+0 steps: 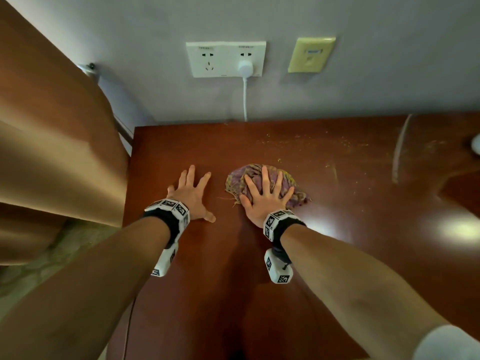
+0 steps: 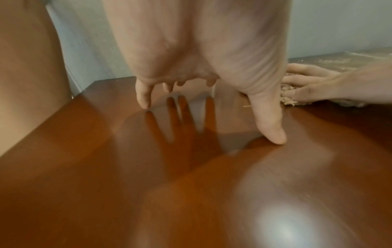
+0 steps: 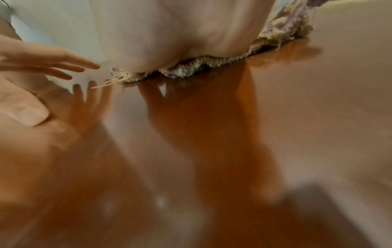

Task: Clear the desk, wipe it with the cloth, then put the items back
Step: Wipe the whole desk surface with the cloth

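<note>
A crumpled purple and yellow cloth (image 1: 296, 188) lies on the glossy red-brown desk (image 1: 337, 229). My right hand (image 1: 265, 196) presses flat on the cloth with its fingers straight and spread. In the right wrist view the cloth (image 3: 282, 33) bulges out from under the right hand (image 3: 180, 30), frayed threads trailing at its left edge. My left hand (image 1: 191, 193) rests flat on the bare desk just left of the cloth, fingers spread. Seen from the left wrist, the left hand (image 2: 197, 50) touches the desk (image 2: 191, 184) with fingertips and thumb.
Crumbs and dust (image 1: 324, 146) are scattered over the desk's far right part. A white plug and cable (image 1: 245, 81) hang from a wall socket behind the desk. A brown upholstered surface (image 1: 52, 139) stands at the left. A white object (image 1: 476, 146) sits at the right edge.
</note>
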{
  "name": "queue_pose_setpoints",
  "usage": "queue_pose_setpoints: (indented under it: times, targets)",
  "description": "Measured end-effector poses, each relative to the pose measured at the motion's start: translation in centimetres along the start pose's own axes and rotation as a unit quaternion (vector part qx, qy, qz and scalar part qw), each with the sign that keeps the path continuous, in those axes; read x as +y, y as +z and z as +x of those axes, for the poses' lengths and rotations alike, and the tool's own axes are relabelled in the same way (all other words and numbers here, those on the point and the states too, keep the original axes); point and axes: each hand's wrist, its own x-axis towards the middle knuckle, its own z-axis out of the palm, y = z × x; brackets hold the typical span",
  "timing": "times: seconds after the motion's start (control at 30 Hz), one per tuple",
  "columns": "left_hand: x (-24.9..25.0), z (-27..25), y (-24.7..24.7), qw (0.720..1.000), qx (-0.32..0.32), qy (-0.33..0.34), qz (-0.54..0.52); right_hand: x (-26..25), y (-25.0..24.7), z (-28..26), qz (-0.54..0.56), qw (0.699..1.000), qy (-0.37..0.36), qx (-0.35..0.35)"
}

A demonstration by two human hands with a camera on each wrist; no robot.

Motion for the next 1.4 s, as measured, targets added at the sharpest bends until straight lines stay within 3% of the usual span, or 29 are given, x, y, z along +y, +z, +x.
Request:
queue_pose_setpoints:
  times: [0.23,0.43,0.7,1.0,1.27,1.4]
  targets:
    - [-0.1,1.3,-0.6,0.999,-0.038,-0.017,0.007,0.0,-3.0,7.0,-0.002,1.0,-0.012,0.013]
    - [0.1,1.9,-0.8,0.998,-0.055,-0.026,0.011,-4.3,-5.2,12.7,0.029,0.999,0.008,0.043]
    - [0.3,2.2,-0.8,0.997,-0.059,-0.035,0.019,-8.2,-6.8,16.8,0.001,0.997,-0.079,-0.001]
    - [0.9,1.7,-1.2,0.997,-0.055,-0.045,0.039,-4.9,-5.8,14.1,-0.012,0.996,-0.091,0.002]
    - [3.8,-0.2,-0.7,1.0,0.006,-0.023,0.015,0.9,-3.3,6.3,0.006,1.0,-0.019,0.01]
    - [6.8,-0.7,-0.1,1.0,-0.011,0.017,0.01,4.5,-2.0,1.6,0.013,1.0,0.028,0.005]
